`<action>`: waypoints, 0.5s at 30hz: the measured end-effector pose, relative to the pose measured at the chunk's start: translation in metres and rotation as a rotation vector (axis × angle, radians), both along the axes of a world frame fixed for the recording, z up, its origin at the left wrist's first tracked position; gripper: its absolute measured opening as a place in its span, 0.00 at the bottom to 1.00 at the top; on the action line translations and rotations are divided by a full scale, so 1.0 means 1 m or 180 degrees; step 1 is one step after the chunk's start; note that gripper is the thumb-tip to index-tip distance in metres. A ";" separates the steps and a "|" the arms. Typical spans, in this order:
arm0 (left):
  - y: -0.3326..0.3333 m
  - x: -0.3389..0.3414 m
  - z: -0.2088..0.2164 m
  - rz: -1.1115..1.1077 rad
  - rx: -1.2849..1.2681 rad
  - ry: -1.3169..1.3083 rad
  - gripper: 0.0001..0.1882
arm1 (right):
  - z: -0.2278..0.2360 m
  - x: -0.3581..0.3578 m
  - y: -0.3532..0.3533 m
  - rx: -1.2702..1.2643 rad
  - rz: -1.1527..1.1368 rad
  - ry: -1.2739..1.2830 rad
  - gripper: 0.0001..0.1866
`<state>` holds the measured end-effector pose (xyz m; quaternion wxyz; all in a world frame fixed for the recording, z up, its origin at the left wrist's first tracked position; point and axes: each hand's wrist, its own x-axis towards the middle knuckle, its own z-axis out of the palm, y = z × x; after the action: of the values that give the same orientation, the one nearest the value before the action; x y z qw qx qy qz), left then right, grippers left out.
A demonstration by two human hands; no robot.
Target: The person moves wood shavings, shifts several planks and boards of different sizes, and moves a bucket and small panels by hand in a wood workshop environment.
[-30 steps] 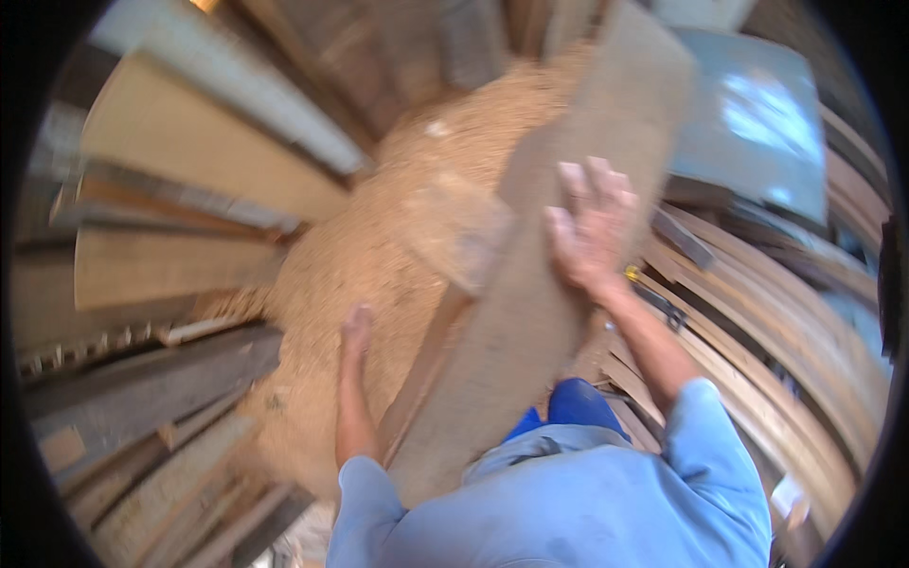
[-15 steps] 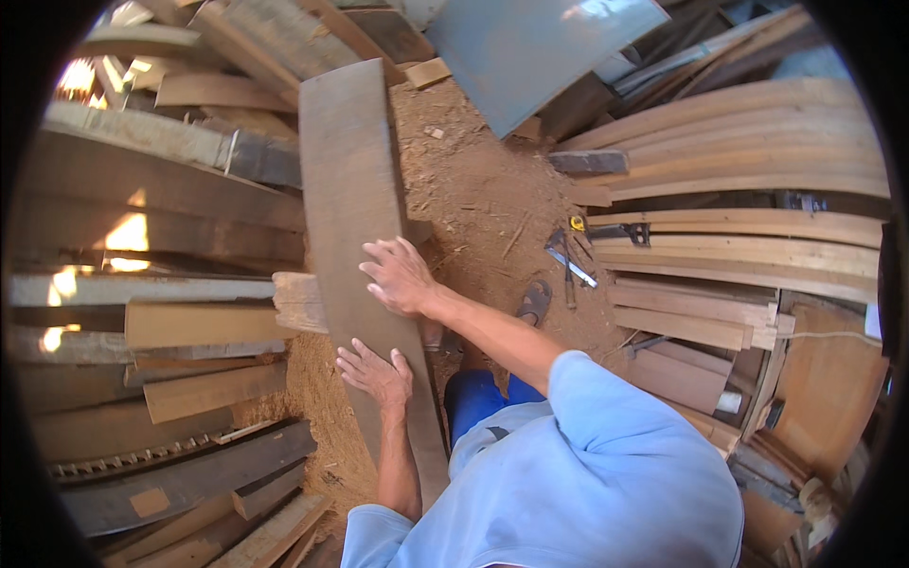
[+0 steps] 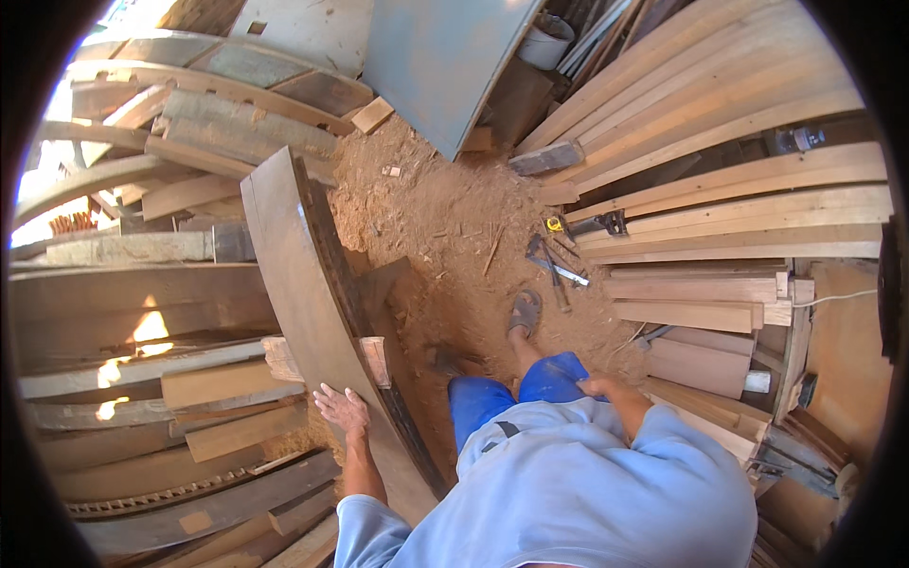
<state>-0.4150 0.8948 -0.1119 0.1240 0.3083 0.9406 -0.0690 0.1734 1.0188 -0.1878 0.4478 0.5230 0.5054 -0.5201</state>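
Observation:
A long, wide brown wooden plank (image 3: 294, 270) slants from upper left toward my body, resting across a short wooden block (image 3: 373, 360). My left hand (image 3: 342, 410) lies flat on the plank's left side near my body, fingers spread, holding nothing. My right hand (image 3: 597, 385) is off the plank, down at the right leg of my blue shorts (image 3: 559, 376). Its fingers are mostly hidden there, against or inside the cloth.
Sawdust and chips cover the floor (image 3: 436, 204). A yellow tape measure (image 3: 554, 225), a handsaw (image 3: 598, 223) and a hammer-like tool (image 3: 557, 284) lie at the right. Stacked boards (image 3: 720, 194) stand on both sides, and a blue-grey sheet (image 3: 440, 62) leans at the far end.
My right hand has left the plank and moved right, down to my shorts. The left hand stays on the plank. My view has shifted, and the plank now appears more tilted.

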 end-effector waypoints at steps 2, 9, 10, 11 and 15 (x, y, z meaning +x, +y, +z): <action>0.006 -0.008 -0.001 0.0000 -0.0178 -0.0148 0.38 | 0.029 0.028 0.010 0.0253 -0.0002 -0.0443 0.29; 0.037 -0.004 0.028 0.0799 -0.0922 -0.0836 0.39 | -0.026 0.073 -0.014 -0.0165 -0.2466 0.0176 0.33; 0.043 -0.003 0.027 0.0936 -0.0962 -0.0932 0.39 | -0.030 0.059 -0.010 -0.0480 -0.2561 0.0147 0.33; 0.036 -0.009 0.021 0.0749 -0.1014 -0.0980 0.40 | -0.030 0.037 0.001 -0.0809 -0.2600 0.0120 0.34; 0.014 -0.030 -0.009 0.0734 -0.0968 -0.1104 0.42 | -0.022 -0.030 0.067 -0.0102 -0.1609 0.0353 0.32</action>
<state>-0.4451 0.9085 -0.1208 0.3355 0.1840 0.9131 -0.1411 0.1430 1.0853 -0.2099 0.2834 0.5961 0.3742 -0.6514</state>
